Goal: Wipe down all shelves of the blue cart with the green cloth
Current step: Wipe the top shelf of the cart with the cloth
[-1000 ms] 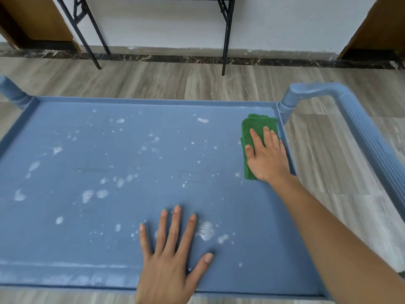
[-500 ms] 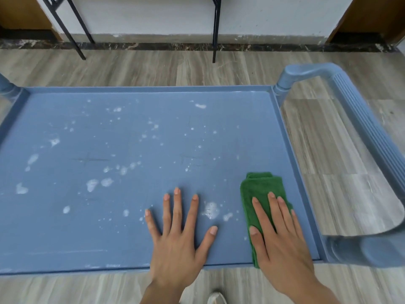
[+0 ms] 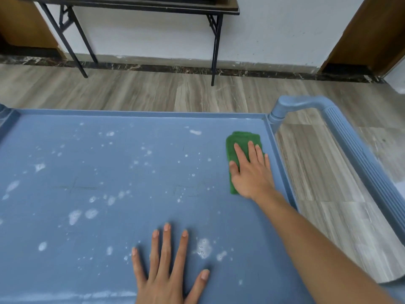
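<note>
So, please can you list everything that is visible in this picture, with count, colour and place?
blue plastic cart shelf: one, blue, fills the foreground
white foam spots: many, white, scattered over the shelf
folded green cloth: one, green, far right of the shelf
ribbed blue cart handle: one, blue, right side
black-legged folding table: one, dark, by the wall
wood-pattern floor: grey-brown, beyond the cart
left hand: flat on the shelf, near edge
right hand: pressing on the cloth

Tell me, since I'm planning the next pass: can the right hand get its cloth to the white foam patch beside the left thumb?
Probably yes: the right hand need only slide the green cloth back over bare shelf to the white foam patch.
</note>
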`<state>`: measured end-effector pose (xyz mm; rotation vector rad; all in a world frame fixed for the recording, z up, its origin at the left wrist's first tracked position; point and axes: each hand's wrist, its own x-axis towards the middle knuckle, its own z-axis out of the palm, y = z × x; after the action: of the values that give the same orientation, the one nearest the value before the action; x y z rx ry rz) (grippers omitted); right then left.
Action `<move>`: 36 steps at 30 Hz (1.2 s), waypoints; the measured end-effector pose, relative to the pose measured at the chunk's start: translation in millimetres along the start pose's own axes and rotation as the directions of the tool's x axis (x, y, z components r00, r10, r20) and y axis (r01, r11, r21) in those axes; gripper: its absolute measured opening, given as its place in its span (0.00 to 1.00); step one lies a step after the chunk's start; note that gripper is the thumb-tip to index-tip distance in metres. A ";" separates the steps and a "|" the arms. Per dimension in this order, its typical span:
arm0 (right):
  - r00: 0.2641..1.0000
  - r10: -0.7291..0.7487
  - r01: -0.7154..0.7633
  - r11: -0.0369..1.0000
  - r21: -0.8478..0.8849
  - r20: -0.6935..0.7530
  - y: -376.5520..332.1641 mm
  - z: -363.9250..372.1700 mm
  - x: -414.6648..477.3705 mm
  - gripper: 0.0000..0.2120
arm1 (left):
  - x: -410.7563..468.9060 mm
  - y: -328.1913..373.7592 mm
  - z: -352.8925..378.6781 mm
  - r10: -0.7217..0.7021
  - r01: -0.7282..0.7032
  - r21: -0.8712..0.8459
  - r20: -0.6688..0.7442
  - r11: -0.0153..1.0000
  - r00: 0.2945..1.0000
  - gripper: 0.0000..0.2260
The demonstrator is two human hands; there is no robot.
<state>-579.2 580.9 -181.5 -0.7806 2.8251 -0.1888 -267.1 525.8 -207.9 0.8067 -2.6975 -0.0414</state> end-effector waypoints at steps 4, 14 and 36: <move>0.997 0.079 -0.079 0.996 0.045 0.002 3.3 -19.2 74.6 0.29 | 4.6 5.1 4.3 -0.046 0.047 0.015 -0.070 0.999 0.996 0.32; 0.995 0.088 -0.086 0.996 0.030 -0.050 -14.7 -18.1 119.4 0.27 | 14.1 2.2 14.3 -0.024 0.025 0.011 -0.119 1.000 0.993 0.33; 0.985 -0.143 0.148 0.988 0.046 -0.100 -32.5 44.2 -208.4 0.26 | 9.5 -6.1 -8.1 0.047 -0.022 -0.153 0.163 0.988 0.985 0.35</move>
<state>-378.1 658.4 -185.0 -0.9929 2.8395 -0.3314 -268.8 516.1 -198.2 0.7408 -2.8212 -0.3144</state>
